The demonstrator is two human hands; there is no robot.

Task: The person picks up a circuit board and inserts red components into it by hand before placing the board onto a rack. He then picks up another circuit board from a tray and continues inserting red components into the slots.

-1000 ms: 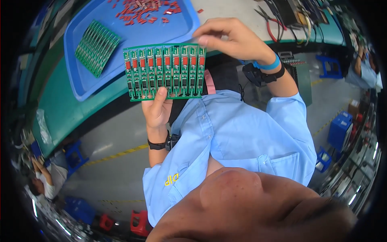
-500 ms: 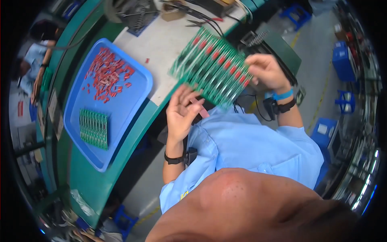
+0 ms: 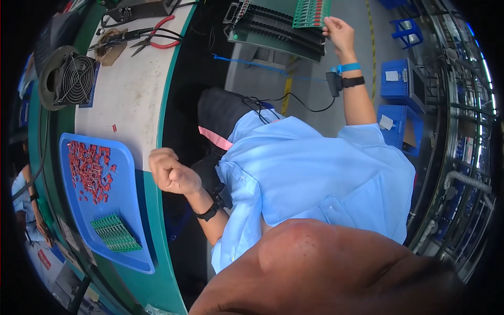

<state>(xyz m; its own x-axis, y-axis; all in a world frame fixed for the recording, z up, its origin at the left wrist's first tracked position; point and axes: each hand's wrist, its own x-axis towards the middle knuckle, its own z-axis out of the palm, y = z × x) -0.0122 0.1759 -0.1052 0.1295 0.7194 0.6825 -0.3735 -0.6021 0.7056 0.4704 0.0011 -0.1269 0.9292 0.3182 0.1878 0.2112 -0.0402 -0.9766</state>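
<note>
clearly the right hand (image 3: 340, 32) was the one on the job: its fingers (image 3: 329, 22) were pinched on the lower right edge of the green circuit board (image 3: 312, 11), far out at arm's length over the dark slotted rack (image 3: 273, 29) that stood beyond the end of the counter (image 3: 134, 100). the board, with its rows of red parts, lay up and to the left of those fingers, its long side running roughly along the rack's top edge and its upper part cut off by the picture's rim. whether it already sat in a slot could not be told. the left hand (image 3: 170, 172) was curled into an empty fist, well apart from the board, hanging just beside the counter's edge near the blue tray (image 3: 126, 194) of loose red parts (image 3: 90, 169) and a stack of small green boards (image 3: 115, 232).
</note>
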